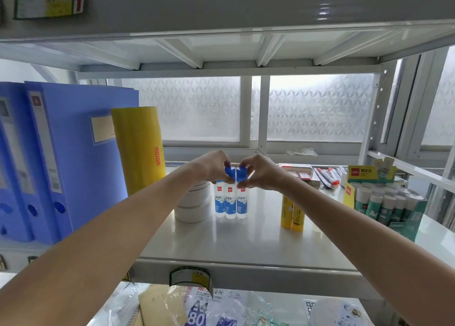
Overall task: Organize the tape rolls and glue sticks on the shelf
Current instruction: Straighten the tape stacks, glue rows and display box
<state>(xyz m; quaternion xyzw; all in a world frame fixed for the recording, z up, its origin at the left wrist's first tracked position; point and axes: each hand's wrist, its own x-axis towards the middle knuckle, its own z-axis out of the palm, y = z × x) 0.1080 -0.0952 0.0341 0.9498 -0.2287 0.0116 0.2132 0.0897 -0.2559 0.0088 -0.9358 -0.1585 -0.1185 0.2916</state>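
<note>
Three white glue bottles with blue caps (231, 204) stand upright side by side in the middle of the white shelf (246, 247). My left hand (212, 167) and my right hand (258, 172) meet over them, each pinching a blue cap from its side. A stack of white tape rolls (193, 206) sits just left of the bottles, partly behind my left wrist. Two yellow glue bottles (292, 215) stand to the right, under my right forearm. A display box of glue sticks (384, 202) fills the right end.
Blue binders (61, 158) and a tall yellow roll (140, 148) stand at the left. Marker packs (326, 177) and a flat box (299, 172) lie at the back right. Paper packs lie on the lower shelf (204, 308).
</note>
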